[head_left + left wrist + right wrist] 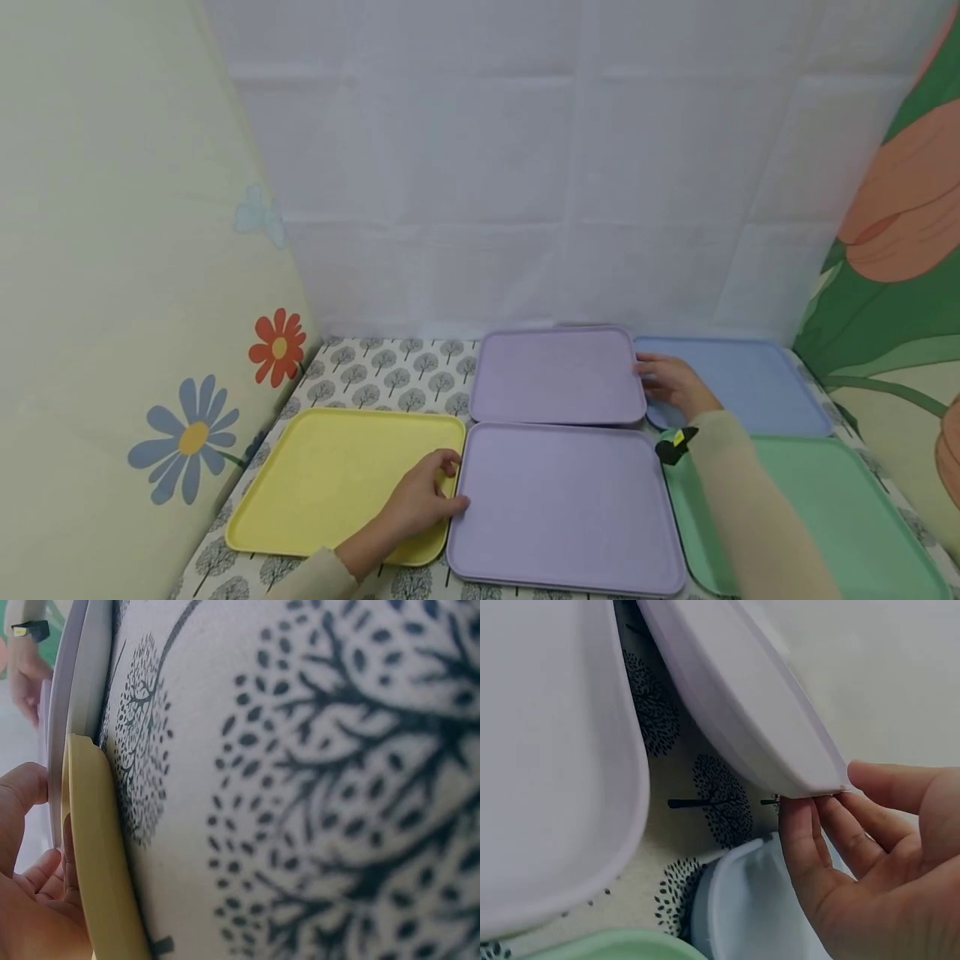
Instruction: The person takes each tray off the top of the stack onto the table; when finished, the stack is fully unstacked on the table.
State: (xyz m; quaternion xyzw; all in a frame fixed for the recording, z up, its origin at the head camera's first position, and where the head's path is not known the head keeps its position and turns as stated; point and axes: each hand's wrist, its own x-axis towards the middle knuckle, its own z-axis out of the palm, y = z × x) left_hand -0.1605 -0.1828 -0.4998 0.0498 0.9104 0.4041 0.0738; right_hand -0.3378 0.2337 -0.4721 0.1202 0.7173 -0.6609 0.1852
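Note:
In the head view my left hand (pixel 422 500) is at the left edge of the near lavender tray (pixel 566 508), over the right rim of the yellow tray (pixel 337 475). Its thumb touches the lavender rim. The fingers are bent loosely beside the edge, partly hidden by the yellow rim (pixel 105 847) in the left wrist view. Farther back, my right hand (pixel 675 383) holds the right edge of the far lavender tray (pixel 558 375). The right wrist view shows thumb on top and fingers (pixel 847 832) under that tray's corner (pixel 802 780), which is raised above the cloth.
To the right lie a blue tray (pixel 742 383) and, in front of it, a green tray (pixel 817 508). A tree-print cloth (pixel 390 375) covers the table. White fabric (pixel 465 167) hangs behind, with painted walls (pixel 112 250) on both sides. The near lavender tray looks stacked.

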